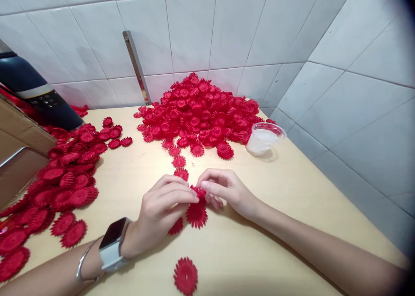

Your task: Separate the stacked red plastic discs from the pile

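Observation:
Both my hands meet over the middle of the table, fingers pinched round a small red fringed flower piece [200, 194]. My left hand [167, 205] grips it from the left, wearing a watch and a bangle at the wrist. From the right, my right hand [231, 190] pinches its edge with thumb and forefinger. Fingers partly hide the piece. Just below it lies a larger red flower disc [196, 215], close to the fingertips. Another red disc [177, 227] shows partly under my left hand. Nearer the front edge, a single red fringed disc [186, 276] lies flat.
A big heap of small red flowers [201, 114] stands against the tiled wall [191, 32]. To its right sits a clear plastic cup [262, 140] with whitish contents. Larger red flowers [73, 179] pile up at left, beside a cardboard box [24, 153] and a dark bottle [35, 88].

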A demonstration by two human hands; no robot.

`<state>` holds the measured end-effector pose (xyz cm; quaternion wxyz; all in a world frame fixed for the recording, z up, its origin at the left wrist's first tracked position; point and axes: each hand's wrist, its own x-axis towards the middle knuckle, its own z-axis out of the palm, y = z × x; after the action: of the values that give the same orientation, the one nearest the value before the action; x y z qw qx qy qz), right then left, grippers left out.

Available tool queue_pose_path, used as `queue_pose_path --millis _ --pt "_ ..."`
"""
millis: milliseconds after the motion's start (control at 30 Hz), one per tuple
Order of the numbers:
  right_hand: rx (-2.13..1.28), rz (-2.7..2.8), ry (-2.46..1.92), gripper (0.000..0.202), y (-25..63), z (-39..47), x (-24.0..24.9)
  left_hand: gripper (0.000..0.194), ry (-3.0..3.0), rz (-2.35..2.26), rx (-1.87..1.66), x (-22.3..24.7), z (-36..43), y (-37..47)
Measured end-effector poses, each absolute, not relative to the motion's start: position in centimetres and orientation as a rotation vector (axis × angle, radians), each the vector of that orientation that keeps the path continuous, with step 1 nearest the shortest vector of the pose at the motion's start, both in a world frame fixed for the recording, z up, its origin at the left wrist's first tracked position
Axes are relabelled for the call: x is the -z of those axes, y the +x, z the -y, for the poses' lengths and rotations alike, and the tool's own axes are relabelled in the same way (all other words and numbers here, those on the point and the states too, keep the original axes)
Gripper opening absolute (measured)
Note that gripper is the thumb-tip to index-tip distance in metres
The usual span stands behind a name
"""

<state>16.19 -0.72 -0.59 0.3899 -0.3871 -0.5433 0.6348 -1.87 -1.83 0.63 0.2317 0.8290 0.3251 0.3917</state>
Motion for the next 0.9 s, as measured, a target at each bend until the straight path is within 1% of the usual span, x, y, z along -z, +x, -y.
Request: queue_pose_path --millis 133,233,333,433,500,633,800,900 --pt "-1.627 1.389 -0.988 0.026 16.2 0.8 0.5 0.022 2.337 -0.866 -1.121 -0.7 1.7 -2.0" --pt "-1.631 1.479 -0.947 0.018 16.3 0.7 0.5 0.023 2.350 -0.859 -1.107 -0.7 1.7 -2.1" --pt "-1.609 1.510 -0.937 0.022 16.3 0.7 0.6 0.022 2.351 -0.853 -1.072 -0.8 1.8 -1.9" --pt "-1.549 1.433 -0.966 0.021 16.2 0.8 0.6 0.023 2.203 -1.023 -1.095 -0.9 1.8 -1.4" --pt "-1.537 1.428 -0.964 0.020 16.1 0.9 0.6 0.024 2.071 -1.160 -1.047 -1.0 1.7 -1.2" --pt "-1.520 1.505 -0.942 0.017 16.1 1.0 0.5 0.008 1.945 -1.216 -0.963 -0.8 1.2 -1.0" --pt "-1.393 1.784 -0.937 0.025 16.2 1.0 0.5 0.007 1.917 -1.182 -0.995 -0.5 1.0 -1.2" --pt "-1.360 1.826 -0.963 0.028 16.2 1.0 0.6 0.006 1.905 -1.196 -0.998 -0.4 1.1 -1.2"
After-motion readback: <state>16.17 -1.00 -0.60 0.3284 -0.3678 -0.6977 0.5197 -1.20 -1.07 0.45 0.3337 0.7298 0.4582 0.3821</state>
